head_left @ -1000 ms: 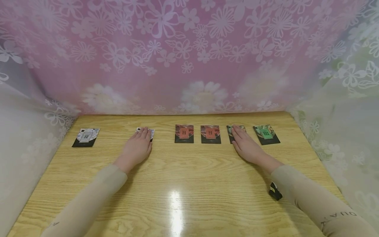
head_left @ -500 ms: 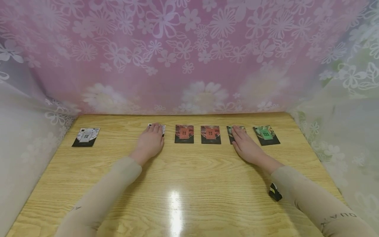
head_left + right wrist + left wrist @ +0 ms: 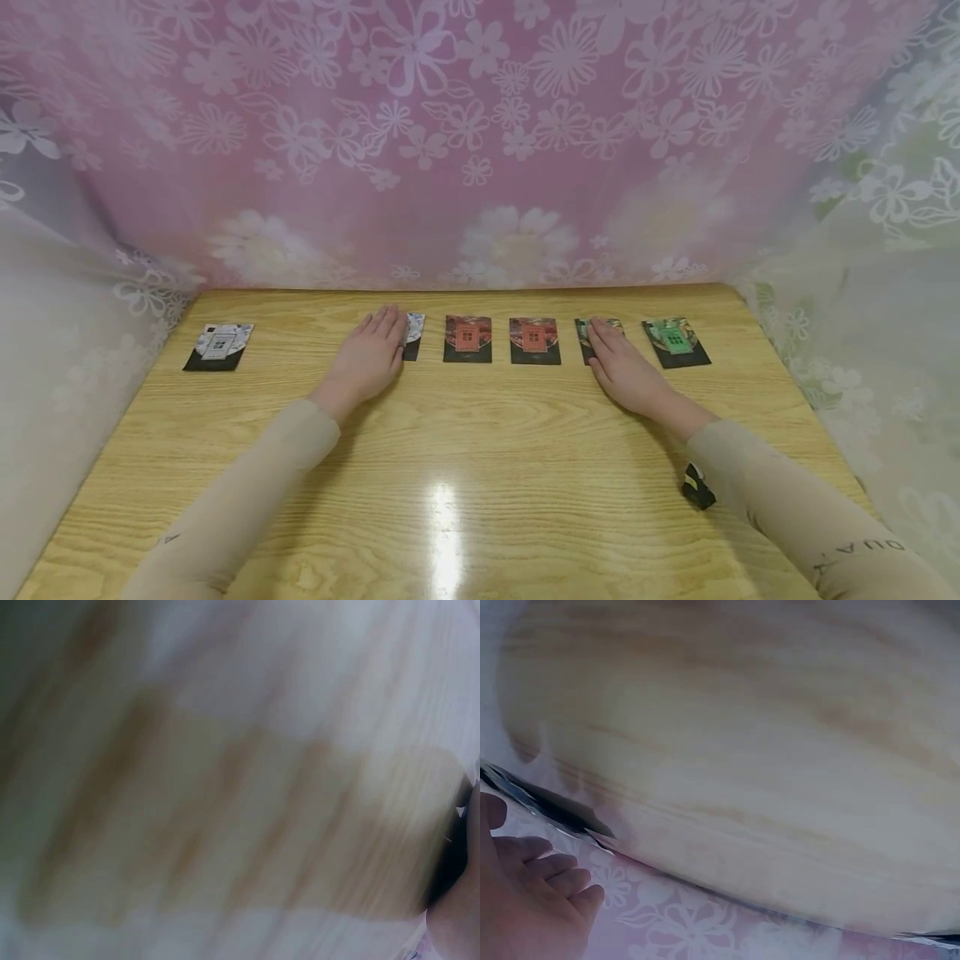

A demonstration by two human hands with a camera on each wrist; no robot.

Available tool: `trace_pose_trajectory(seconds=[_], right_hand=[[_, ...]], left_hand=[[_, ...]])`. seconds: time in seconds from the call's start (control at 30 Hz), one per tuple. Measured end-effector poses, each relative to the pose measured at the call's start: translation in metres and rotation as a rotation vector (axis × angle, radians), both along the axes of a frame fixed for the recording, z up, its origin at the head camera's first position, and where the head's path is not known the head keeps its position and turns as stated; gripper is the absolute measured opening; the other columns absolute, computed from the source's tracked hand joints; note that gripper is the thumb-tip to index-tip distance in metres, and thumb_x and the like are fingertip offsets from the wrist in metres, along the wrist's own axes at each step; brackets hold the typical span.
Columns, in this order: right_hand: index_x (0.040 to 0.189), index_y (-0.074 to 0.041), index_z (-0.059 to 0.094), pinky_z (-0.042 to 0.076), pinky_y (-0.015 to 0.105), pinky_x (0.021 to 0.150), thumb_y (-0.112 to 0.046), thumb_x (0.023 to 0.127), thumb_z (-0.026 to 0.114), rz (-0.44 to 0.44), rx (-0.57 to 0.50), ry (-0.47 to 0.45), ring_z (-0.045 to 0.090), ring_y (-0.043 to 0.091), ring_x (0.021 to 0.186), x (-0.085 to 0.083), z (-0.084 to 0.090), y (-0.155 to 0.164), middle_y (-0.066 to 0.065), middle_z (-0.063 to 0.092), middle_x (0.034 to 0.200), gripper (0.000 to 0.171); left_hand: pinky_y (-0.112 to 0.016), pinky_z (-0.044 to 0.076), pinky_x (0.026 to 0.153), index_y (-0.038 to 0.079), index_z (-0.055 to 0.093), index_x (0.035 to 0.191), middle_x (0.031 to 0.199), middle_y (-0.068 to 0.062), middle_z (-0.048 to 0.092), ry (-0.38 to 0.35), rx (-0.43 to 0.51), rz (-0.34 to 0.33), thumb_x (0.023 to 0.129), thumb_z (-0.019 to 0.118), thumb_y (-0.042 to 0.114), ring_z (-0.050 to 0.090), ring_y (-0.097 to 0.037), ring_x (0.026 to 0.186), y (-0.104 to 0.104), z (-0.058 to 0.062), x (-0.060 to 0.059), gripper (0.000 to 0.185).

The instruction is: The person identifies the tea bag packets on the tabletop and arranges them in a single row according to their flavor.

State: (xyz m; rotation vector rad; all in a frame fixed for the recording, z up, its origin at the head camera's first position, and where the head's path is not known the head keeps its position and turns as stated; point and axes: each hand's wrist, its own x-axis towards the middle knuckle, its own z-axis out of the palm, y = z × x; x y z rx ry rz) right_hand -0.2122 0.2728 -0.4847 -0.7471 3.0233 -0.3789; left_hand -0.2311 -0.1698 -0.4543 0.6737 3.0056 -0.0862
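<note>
My left hand [image 3: 363, 358] lies with its fingers straight at the left edge of a white-and-black sachet [image 3: 414, 337], partly covering it. In the left wrist view the left hand [image 3: 536, 904] appears close by the dark part of the sachet [image 3: 562, 811]. My right hand [image 3: 622, 367] rests flat, fingers straight, on a green-and-black sachet [image 3: 582, 346], most of which it hides. Between the hands lie two red-and-black sachets, a left one [image 3: 467, 339] and a right one [image 3: 534, 341]. Only a sliver of the right hand [image 3: 457, 922] shows in the right wrist view.
Another white-and-black sachet [image 3: 218, 347] lies far left in the row, another green-and-black sachet [image 3: 677, 342] far right. A small black-and-yellow object [image 3: 697, 489] sits beside the right sleeve. Floral curtains [image 3: 480, 150] hang behind and beside the wooden table [image 3: 487, 442].
The left hand slid the white-and-black sachet right toward the red ones, then moved back left, uncovering the sachet's right part. The right hand stayed in place.
</note>
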Motion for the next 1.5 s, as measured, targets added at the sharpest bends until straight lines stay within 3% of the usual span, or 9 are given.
trace_pose_trajectory(seconds=[0.27,0.57,0.83,1.03,1.23,1.5], right_hand=[[0.164,0.013,0.022,0.019,0.063,0.133,-0.018,0.115,0.042,-0.02,0.015,-0.044,0.018,0.048,0.163,0.002,0.002,0.0,0.032,0.017,0.174,0.061],[0.162,0.015,0.026,0.022,0.065,0.131,-0.017,0.114,0.044,-0.01,-0.002,-0.014,0.022,0.05,0.161,0.002,0.001,0.0,0.034,0.021,0.172,0.06],[0.162,0.014,0.025,0.021,0.064,0.132,-0.016,0.114,0.044,-0.015,0.002,-0.025,0.021,0.049,0.161,0.003,0.003,0.0,0.033,0.02,0.172,0.06],[0.163,0.014,0.024,0.02,0.063,0.132,-0.015,0.115,0.043,-0.021,0.017,-0.04,0.019,0.048,0.162,0.003,0.003,0.0,0.033,0.019,0.173,0.059],[0.163,0.014,0.023,0.02,0.064,0.132,-0.016,0.115,0.043,-0.02,0.014,-0.04,0.019,0.048,0.162,0.003,0.003,0.0,0.033,0.018,0.173,0.06],[0.162,0.015,0.025,0.021,0.064,0.132,-0.017,0.114,0.044,-0.009,0.009,-0.019,0.021,0.049,0.161,0.002,0.003,-0.001,0.034,0.02,0.172,0.06]], left_hand=[[-0.052,0.025,0.135,-0.002,0.029,0.166,0.173,-0.023,0.03,-0.009,-0.026,-0.024,0.114,0.043,0.034,0.03,-0.04,0.162,-0.001,-0.003,0.004,0.066],[-0.052,0.033,0.131,-0.005,0.036,0.163,0.168,-0.025,0.038,0.016,-0.04,0.022,0.113,0.046,0.034,0.039,-0.041,0.157,0.009,-0.009,0.009,0.064],[-0.051,0.033,0.132,-0.004,0.033,0.164,0.17,-0.026,0.035,-0.001,-0.072,0.044,0.114,0.042,0.035,0.037,-0.04,0.158,0.013,-0.009,0.01,0.064],[-0.053,0.031,0.132,-0.003,0.031,0.165,0.17,-0.026,0.034,0.007,-0.016,0.048,0.114,0.043,0.036,0.035,-0.041,0.159,0.01,-0.01,0.01,0.066],[-0.056,0.027,0.133,-0.004,0.03,0.165,0.171,-0.026,0.031,0.039,0.01,0.058,0.113,0.045,0.035,0.031,-0.043,0.16,-0.005,-0.009,0.01,0.067],[-0.06,0.021,0.134,-0.006,0.031,0.164,0.172,-0.03,0.026,0.058,0.03,0.123,0.111,0.046,0.038,0.023,-0.048,0.162,-0.053,-0.012,0.012,0.07]])
